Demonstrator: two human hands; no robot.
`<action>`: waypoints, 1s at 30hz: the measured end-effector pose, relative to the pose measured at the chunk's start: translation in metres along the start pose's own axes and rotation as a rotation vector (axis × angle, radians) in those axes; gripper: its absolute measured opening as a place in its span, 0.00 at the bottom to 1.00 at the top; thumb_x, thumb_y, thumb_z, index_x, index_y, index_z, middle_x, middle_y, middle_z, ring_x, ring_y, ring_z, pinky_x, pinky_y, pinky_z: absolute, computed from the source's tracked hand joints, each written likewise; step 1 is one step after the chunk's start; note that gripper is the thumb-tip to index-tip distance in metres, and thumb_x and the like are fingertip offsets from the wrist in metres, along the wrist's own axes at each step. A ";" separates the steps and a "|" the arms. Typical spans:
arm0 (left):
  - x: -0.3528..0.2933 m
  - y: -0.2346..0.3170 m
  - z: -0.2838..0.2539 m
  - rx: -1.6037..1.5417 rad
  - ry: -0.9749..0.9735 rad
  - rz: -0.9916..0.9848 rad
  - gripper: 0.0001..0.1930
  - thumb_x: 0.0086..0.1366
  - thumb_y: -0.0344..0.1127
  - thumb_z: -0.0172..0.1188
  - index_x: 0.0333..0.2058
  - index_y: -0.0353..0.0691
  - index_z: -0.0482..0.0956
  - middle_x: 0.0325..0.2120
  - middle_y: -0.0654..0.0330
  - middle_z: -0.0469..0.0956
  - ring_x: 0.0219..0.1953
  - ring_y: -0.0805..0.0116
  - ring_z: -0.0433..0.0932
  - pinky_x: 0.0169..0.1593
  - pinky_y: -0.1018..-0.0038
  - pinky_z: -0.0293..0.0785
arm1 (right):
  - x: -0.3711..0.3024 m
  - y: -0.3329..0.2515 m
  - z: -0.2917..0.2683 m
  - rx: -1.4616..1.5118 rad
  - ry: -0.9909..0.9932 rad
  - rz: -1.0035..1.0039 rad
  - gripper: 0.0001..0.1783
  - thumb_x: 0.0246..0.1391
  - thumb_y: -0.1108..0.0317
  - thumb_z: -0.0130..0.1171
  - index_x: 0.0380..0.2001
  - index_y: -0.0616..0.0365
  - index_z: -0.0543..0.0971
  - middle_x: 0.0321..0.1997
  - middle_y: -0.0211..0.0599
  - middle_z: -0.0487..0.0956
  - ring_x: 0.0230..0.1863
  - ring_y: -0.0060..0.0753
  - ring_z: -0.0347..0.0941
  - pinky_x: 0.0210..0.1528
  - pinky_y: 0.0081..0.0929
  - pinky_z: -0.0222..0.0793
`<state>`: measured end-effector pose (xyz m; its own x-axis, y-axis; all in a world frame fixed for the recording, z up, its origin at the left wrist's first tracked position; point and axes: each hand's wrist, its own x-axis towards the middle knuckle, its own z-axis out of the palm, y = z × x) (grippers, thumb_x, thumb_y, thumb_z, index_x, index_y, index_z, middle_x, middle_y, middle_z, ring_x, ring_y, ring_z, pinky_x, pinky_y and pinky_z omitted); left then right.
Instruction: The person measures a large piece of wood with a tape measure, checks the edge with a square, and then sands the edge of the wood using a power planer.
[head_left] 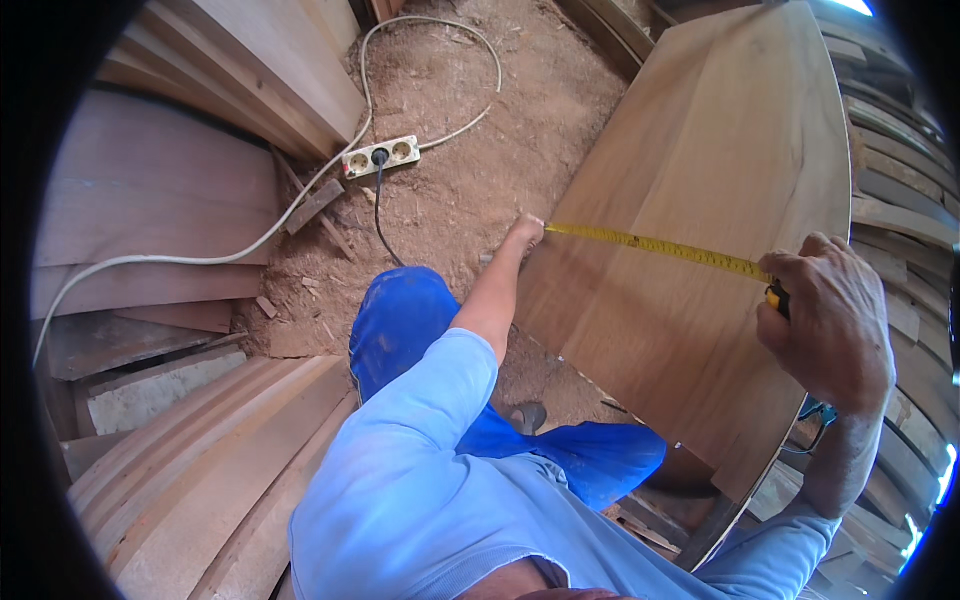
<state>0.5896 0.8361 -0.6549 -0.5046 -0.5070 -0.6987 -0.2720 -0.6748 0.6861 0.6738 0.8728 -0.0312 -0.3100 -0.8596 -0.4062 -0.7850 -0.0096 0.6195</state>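
A yellow tape measure [655, 245] is stretched across a wide brown wooden panel [720, 130]. At the panel's left edge, my left hand [527, 231] is closed on the free end of the blade. My right hand [835, 320] grips the tape's case over the panel's right side; the fingers hide most of the case, and only a bit of yellow and black shows. The blade runs nearly straight between both hands, sloping slightly down to the right.
A white power strip [381, 156] with a black plug lies on the sawdust-covered floor [450, 80], its pale cable looping around. Stacked boards [220, 470] fill the left side. More timber [900, 190] is piled beyond the panel's right edge. A teal object [822, 411] sits below my right wrist.
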 end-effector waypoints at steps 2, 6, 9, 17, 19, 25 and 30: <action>0.016 -0.014 -0.003 -0.148 0.065 0.065 0.08 0.66 0.35 0.58 0.36 0.42 0.85 0.25 0.52 0.82 0.28 0.67 0.81 0.30 0.65 0.75 | 0.008 -0.010 -0.009 0.006 -0.054 -0.010 0.18 0.41 0.68 0.58 0.37 0.63 0.85 0.30 0.48 0.78 0.41 0.47 0.75 0.50 0.42 0.69; 0.020 -0.029 -0.006 -0.100 0.156 0.079 0.09 0.68 0.38 0.58 0.39 0.45 0.86 0.33 0.53 0.85 0.36 0.65 0.83 0.42 0.67 0.77 | 0.031 -0.010 0.016 0.073 -0.043 -0.125 0.15 0.39 0.67 0.55 0.30 0.64 0.83 0.27 0.51 0.78 0.41 0.48 0.75 0.51 0.43 0.69; 0.002 -0.028 0.017 0.087 0.120 0.033 0.10 0.67 0.39 0.59 0.39 0.43 0.86 0.37 0.54 0.86 0.38 0.63 0.83 0.45 0.64 0.78 | 0.043 -0.004 0.041 0.030 -0.179 -0.082 0.14 0.40 0.66 0.55 0.29 0.64 0.82 0.27 0.51 0.78 0.43 0.49 0.75 0.51 0.44 0.69; 0.024 -0.029 -0.001 0.389 0.027 -0.003 0.12 0.63 0.39 0.63 0.37 0.35 0.85 0.35 0.50 0.86 0.38 0.58 0.85 0.41 0.62 0.79 | 0.021 0.004 0.014 0.006 -0.133 0.063 0.21 0.43 0.61 0.59 0.41 0.56 0.83 0.37 0.46 0.80 0.47 0.49 0.75 0.51 0.44 0.70; 0.028 -0.029 -0.018 0.159 0.045 -0.096 0.13 0.64 0.40 0.63 0.33 0.33 0.84 0.27 0.48 0.84 0.26 0.58 0.83 0.29 0.61 0.76 | 0.003 0.012 0.001 0.007 -0.009 0.121 0.23 0.42 0.61 0.60 0.44 0.56 0.84 0.37 0.45 0.80 0.47 0.48 0.75 0.52 0.43 0.70; 0.012 -0.029 -0.002 0.039 -0.107 -0.003 0.16 0.68 0.41 0.61 0.24 0.36 0.82 0.15 0.57 0.76 0.14 0.67 0.70 0.17 0.64 0.61 | -0.028 0.029 -0.004 -0.068 0.056 0.162 0.23 0.47 0.69 0.61 0.50 0.53 0.83 0.46 0.42 0.78 0.53 0.45 0.72 0.58 0.40 0.67; 0.021 -0.030 -0.023 0.010 -0.141 0.061 0.16 0.69 0.40 0.59 0.24 0.38 0.80 0.14 0.61 0.74 0.12 0.71 0.66 0.16 0.68 0.59 | -0.041 0.059 -0.029 -0.147 0.142 0.296 0.22 0.52 0.71 0.58 0.52 0.51 0.82 0.52 0.37 0.77 0.57 0.41 0.70 0.63 0.38 0.65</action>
<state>0.6060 0.8341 -0.6947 -0.6301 -0.4662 -0.6210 -0.2451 -0.6394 0.7287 0.6561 0.8928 0.0420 -0.4268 -0.8984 -0.1040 -0.5835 0.1857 0.7906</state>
